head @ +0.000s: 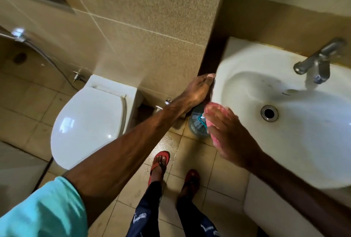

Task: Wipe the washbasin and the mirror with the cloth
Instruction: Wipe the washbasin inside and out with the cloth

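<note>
The person stands facing a white washbasin (284,122) that fills the right half of the frame, with a closed toilet (87,122) at centre left and tiled floor (190,160) below. The right hand (231,132), blurred by motion, presses a pink cloth (215,121) against the basin's left rim near the middle of the frame; its grip is closed loosely on the cloth, fingers spread over it rather than clenched. The left hand (197,88) reaches across to the dark worktop edge (209,62) just beside the basin, thumb on top; whether its fingers curl around the edge or merely rest there cannot be told, but it holds nothing. The step in hand looks like wiping the rim, with the bowl around the drain (269,113) and the area under the tap (315,64) probably yet to do; the mirror is not in view. Below the two hands, a clear container with a teal tag (197,124) stands on the floor, so the cloth slipping off the rim from so light a hold could drop onto it or the wet-looking tiles. The person wears open red sandals (160,162), and leaning weight onto the left hand over a damp floor could lead to a slip. A wide sweep could also knock the tap lever.
</note>
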Tool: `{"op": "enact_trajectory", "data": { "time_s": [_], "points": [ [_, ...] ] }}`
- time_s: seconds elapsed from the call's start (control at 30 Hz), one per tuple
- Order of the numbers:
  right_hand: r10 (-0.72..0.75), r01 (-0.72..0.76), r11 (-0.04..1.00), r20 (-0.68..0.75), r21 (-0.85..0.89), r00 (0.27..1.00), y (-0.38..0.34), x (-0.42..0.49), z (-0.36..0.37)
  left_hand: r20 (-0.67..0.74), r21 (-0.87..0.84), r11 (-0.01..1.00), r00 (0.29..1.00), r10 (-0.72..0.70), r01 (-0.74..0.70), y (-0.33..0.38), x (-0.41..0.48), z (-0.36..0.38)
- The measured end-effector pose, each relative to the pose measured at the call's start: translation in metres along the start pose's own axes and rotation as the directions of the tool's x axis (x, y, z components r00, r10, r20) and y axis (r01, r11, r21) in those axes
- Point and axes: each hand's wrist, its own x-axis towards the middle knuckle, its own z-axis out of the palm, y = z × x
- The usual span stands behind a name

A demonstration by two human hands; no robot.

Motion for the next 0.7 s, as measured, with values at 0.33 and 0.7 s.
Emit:
{"op": "enact_trajectory", "data": {
  "time_s": [0.33,0.7],
  "points": [
    [0.216,-0.197,0.968,-0.116,0.154,0.97,0.0,0.025,0.002,0.071,-0.27,0.957,0.994,-0.089,0.105,-0.01,0.0,0.002],
    [0.579,-0.473,0.777,-0.177,0.415,0.796,-0.003,0.072,0.017,0.063,-0.301,0.953,0.998,-0.03,0.047,-0.023,0.006,0.001]
  ]
}}
